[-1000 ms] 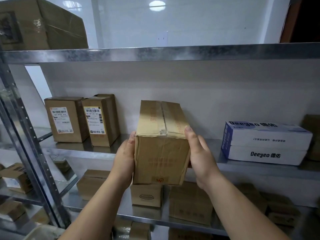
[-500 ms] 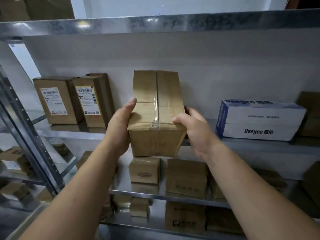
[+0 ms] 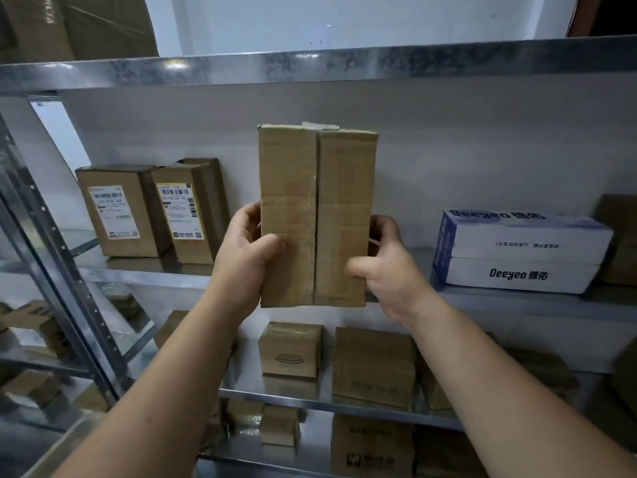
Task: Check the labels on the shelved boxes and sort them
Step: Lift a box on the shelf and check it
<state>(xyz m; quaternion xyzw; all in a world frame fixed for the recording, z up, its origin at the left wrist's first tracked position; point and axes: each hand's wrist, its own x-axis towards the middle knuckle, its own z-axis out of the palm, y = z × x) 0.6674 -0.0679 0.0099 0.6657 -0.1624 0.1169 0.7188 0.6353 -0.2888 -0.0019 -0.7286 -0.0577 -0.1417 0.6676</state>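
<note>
I hold a brown cardboard box (image 3: pixel 315 215) upright in front of the middle shelf, its taped seam face toward me. No label shows on that face. My left hand (image 3: pixel 243 250) grips its left edge, thumb on the front. My right hand (image 3: pixel 386 267) grips the right edge, thumb curled onto the front. Two brown boxes with white shipping labels (image 3: pixel 115 210) (image 3: pixel 182 212) stand upright at the left of the metal shelf (image 3: pixel 138 267).
A white and blue Deeyeo carton (image 3: pixel 520 250) lies on the shelf at the right, with a brown box (image 3: pixel 618 236) beyond it. Several small cardboard boxes (image 3: pixel 291 350) fill the lower shelves. A grey upright post (image 3: pixel 58 257) runs down the left. A large box (image 3: pixel 76 22) sits on top.
The box has been tipped up from lying end-on to standing upright, seam face toward me. Both hands shifted lower on its sides, thumbs now on the front.
</note>
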